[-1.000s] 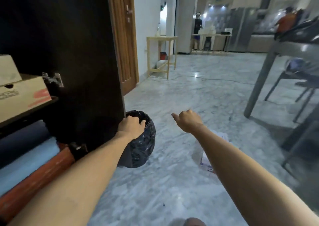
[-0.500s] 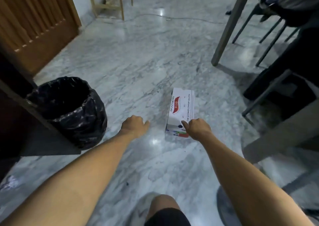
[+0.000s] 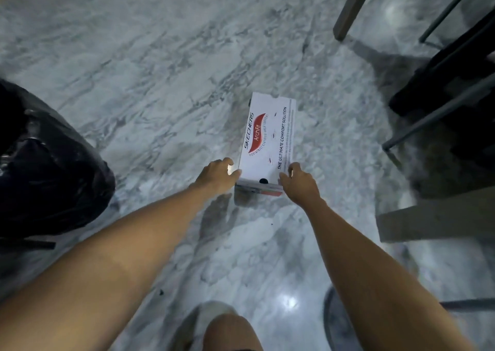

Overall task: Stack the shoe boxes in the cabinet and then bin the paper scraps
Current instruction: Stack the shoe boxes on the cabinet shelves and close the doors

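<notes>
A white shoe box (image 3: 269, 136) with red and black print lies on the marble floor, its long side pointing away from me. My left hand (image 3: 218, 175) is on the box's near left corner, thumb against the side. At the near right corner, my right hand (image 3: 298, 182) has its fingers curled over the lid edge. Both hands grip the near end; the box still looks to rest on the floor. A bin (image 3: 51, 163) lined with a black plastic bag stands at the left. The cabinet is out of view.
A grey table leg (image 3: 351, 5) rises at the upper right. Dark chair legs and frames (image 3: 439, 104) crowd the right side, with a grey beam (image 3: 439, 219) below them. My knee (image 3: 230, 332) shows at the bottom edge. Open marble floor stretches ahead of the box.
My view has swung from the cabinet and room down to the floor. Both hands left the bin area, reached the shoe box and closed on its near end.
</notes>
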